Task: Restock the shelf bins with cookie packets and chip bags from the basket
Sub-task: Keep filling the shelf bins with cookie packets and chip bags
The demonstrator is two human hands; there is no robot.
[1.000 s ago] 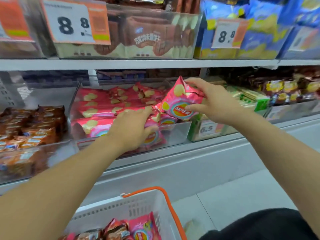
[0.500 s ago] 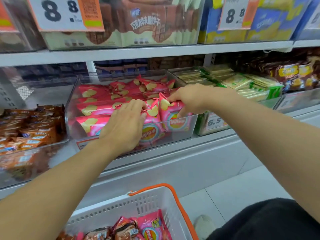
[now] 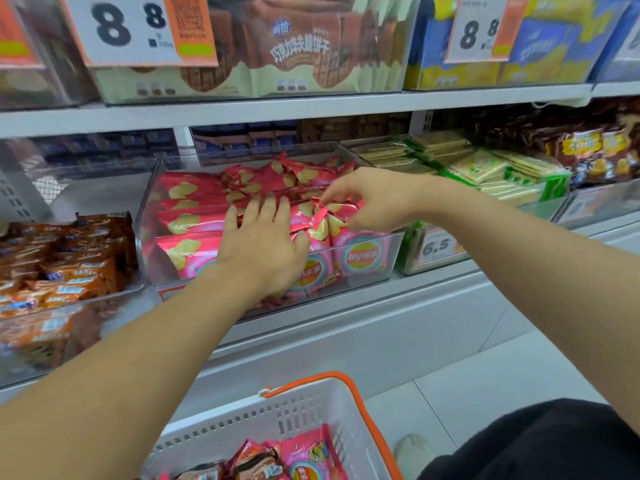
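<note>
A clear shelf bin [image 3: 363, 277] on the middle shelf holds several pink chip bags [image 3: 187, 220]. My left hand [image 3: 263, 244] lies flat with spread, straight fingers on the bags at the bin's middle. My right hand [image 3: 374, 199] hovers over the bin's right end, and its fingertips pinch the crinkled top edge of an upright pink chip bag [image 3: 360, 254] at the front right. Below, a white basket [image 3: 242, 420] with an orange handle holds another pink chip bag [image 3: 308, 459] and brown cookie packets [image 3: 256, 462].
A bin of orange-brown packets [image 3: 69, 258] stands to the left, and a bin of green-white wafer packs [image 3: 485, 171] to the right. Brown packets [image 3: 588, 147] lie further right. Chocolate biscuit packs [image 3: 304, 46] and blue-yellow packs [image 3: 540, 53] fill the upper shelf. A shoe [image 3: 415, 452] stands on the tiled floor.
My right hand brought the pink chip bag down from above the bin and stood it at the front right. My left hand flattened and spread out over the bags.
</note>
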